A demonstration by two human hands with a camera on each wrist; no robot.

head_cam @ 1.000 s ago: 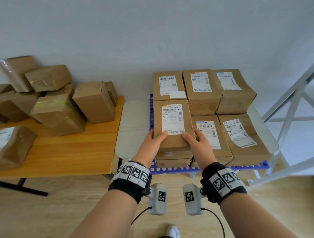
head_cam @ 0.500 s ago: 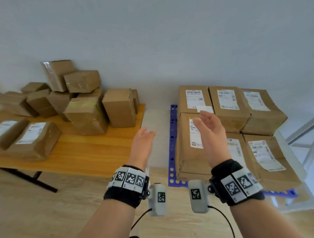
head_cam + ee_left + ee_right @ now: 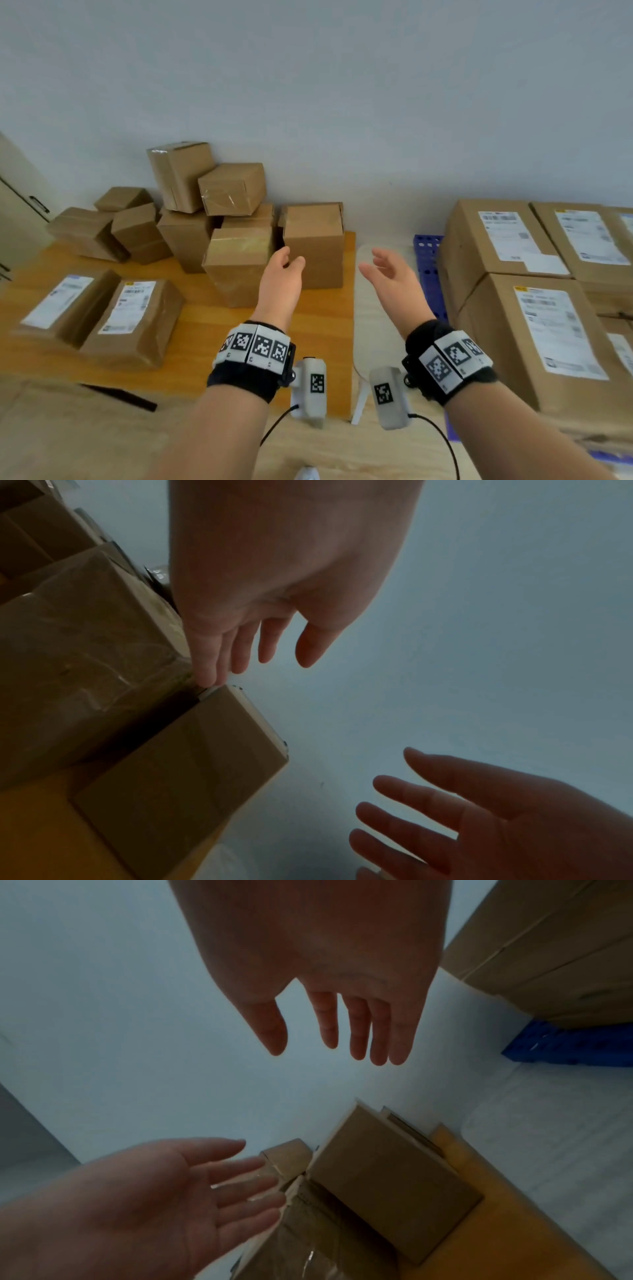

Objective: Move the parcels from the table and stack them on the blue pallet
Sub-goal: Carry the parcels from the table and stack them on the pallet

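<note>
Two labelled flat parcels [image 3: 99,317] lie at 9 o'clock on the wooden table [image 3: 191,356], well apart from both hands; behind them a loose heap of plain parcels [image 3: 185,212] is piled at 11 o'clock against the wall. Nearest the hands, a tape-wrapped parcel [image 3: 236,267] and a tall plain parcel [image 3: 313,245] stand side by side near the table's right edge. The left hand [image 3: 282,281] is held empty in front of the gap between those two, fingers relaxed and slightly spread; in the left wrist view the little finger looks close to the tape-wrapped parcel's top corner, contact cannot be confirmed. The right hand [image 3: 390,274] is held empty at 1 o'clock off the table edge, palm turned inward, fingers spread, touching nothing. Judged step: reach for the next parcel, most likely the tall plain one, since the hands bracket it. Advised: left palm slid into the gap on its left face, right palm set on its right face, both low enough that it is not tipped; squeeze applied evenly, lift taken straight up so the neighbour and the heap behind are not dragged. At 3 o'clock the blue pallet [image 3: 428,260] is already loaded with labelled parcels [image 3: 534,329]; placement is best made label up and flush with those.
</note>
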